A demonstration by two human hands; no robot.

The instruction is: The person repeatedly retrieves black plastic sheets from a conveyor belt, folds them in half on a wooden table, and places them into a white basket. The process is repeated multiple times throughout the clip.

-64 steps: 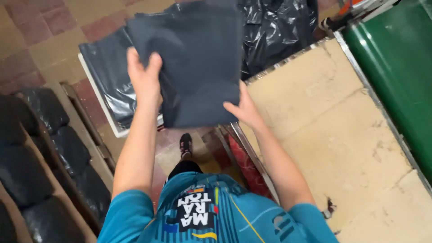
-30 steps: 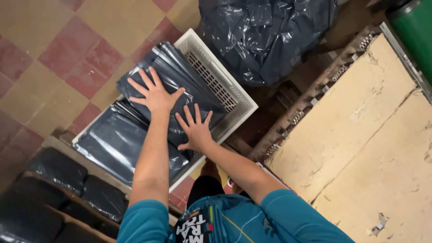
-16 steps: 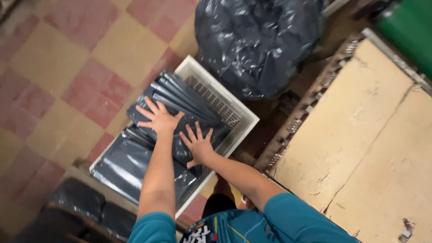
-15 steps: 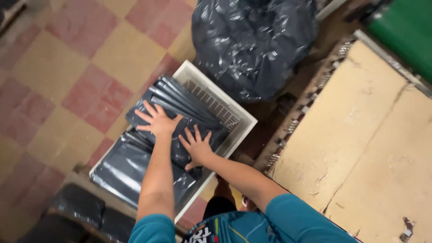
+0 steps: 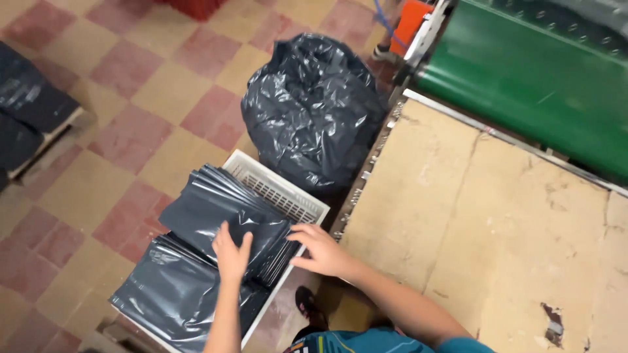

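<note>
Grey plastic mailer bags (image 5: 222,219), stacked, fanned, lying in white slatted crate (image 5: 288,189) on tiled floor (image 5: 111,111). Head view: left hand (image 5: 232,255) flat on stack, fingers spread; right hand (image 5: 324,248) at stack's edge, fingers open. Risk: slick layers may slide over crate's rim.

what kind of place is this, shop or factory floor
Probably a small packing workshop: a worn work table beside a green conveyor belt, a white crate of stacked grey plastic bags, and a full black sack.
</note>
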